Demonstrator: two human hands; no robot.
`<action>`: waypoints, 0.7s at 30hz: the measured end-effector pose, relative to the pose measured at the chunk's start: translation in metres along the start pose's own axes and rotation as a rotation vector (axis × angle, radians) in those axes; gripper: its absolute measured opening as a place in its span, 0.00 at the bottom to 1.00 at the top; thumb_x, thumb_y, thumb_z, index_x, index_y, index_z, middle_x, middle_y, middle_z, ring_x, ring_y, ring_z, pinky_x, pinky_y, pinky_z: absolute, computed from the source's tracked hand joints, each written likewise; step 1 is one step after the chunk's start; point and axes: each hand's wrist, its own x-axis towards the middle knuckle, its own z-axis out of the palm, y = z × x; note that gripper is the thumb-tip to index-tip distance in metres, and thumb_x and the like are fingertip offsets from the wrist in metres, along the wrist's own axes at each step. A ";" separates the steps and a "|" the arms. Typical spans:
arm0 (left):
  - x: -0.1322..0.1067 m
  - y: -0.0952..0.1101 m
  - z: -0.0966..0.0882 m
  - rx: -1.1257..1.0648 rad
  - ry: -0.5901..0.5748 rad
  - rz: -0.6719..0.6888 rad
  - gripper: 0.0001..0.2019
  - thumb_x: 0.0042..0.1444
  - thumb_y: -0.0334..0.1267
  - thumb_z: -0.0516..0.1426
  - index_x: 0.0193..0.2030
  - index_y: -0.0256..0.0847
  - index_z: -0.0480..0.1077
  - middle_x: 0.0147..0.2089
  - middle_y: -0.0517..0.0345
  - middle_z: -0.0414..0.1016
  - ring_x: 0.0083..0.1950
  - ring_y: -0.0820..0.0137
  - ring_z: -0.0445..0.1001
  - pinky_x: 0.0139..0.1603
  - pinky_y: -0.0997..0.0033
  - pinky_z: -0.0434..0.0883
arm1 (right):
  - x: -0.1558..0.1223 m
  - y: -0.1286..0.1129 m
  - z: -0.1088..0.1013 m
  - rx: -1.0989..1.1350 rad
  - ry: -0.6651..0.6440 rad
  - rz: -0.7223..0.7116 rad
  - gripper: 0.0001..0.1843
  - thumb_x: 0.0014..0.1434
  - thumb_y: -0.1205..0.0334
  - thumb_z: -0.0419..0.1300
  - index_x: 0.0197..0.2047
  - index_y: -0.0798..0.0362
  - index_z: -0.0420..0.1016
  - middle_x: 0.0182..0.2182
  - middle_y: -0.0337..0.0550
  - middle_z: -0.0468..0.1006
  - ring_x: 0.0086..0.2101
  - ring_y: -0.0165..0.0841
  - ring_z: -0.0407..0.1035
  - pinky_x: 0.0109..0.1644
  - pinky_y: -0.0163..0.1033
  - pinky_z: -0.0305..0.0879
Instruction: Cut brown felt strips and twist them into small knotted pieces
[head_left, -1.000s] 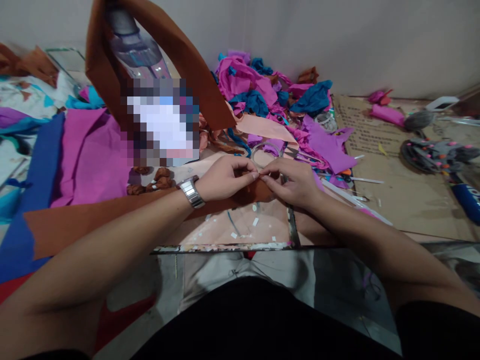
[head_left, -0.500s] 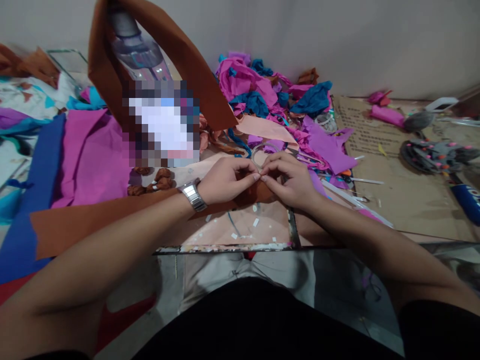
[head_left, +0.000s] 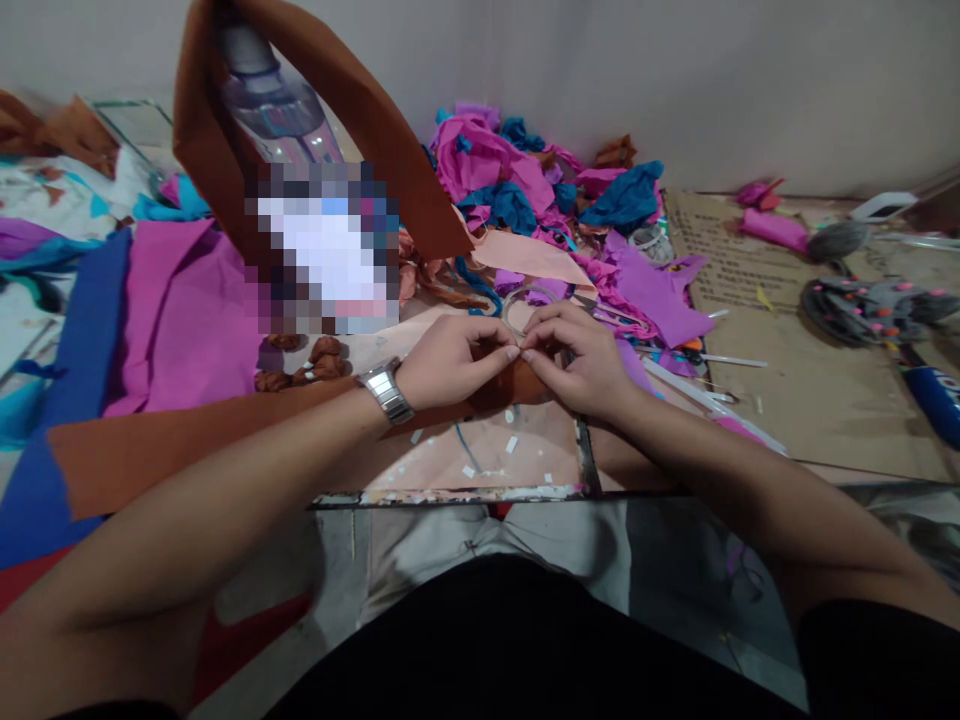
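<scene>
My left hand (head_left: 457, 360), with a metal watch (head_left: 386, 390) at its wrist, is closed in a pinch. Fingertip to fingertip with it, my right hand (head_left: 581, 360) pinches too. Between and below them is the upper edge of a brown paper strip (head_left: 225, 415), which runs left under my left wrist; the exact pinch point is mostly hidden by the fingers. Just behind the fingertips lies a clear ring, like a tape roll (head_left: 517, 295). Another length of brown paper (head_left: 375, 110) arches over a clear plastic bottle (head_left: 281, 110).
Crumpled pink, purple and blue paper (head_left: 502, 165) is heaped against the wall. Pink sheets (head_left: 195, 310) and a blue sheet (head_left: 97, 310) lie left, near twisted brown paper pieces (head_left: 326, 360). Cardboard (head_left: 795, 400) and a dark beaded item (head_left: 862, 310) are at right. White scraps dot the table edge.
The brown strip's left end and the brown arch have shifted slightly left. Both hands keep nearly the same pinched pose.
</scene>
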 end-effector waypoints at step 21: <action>-0.002 0.000 0.002 0.075 0.022 0.032 0.11 0.67 0.42 0.58 0.40 0.40 0.81 0.37 0.59 0.82 0.36 0.72 0.74 0.37 0.73 0.66 | -0.002 -0.001 0.001 0.034 -0.049 0.067 0.01 0.65 0.63 0.64 0.40 0.50 0.76 0.44 0.46 0.77 0.39 0.35 0.72 0.35 0.39 0.70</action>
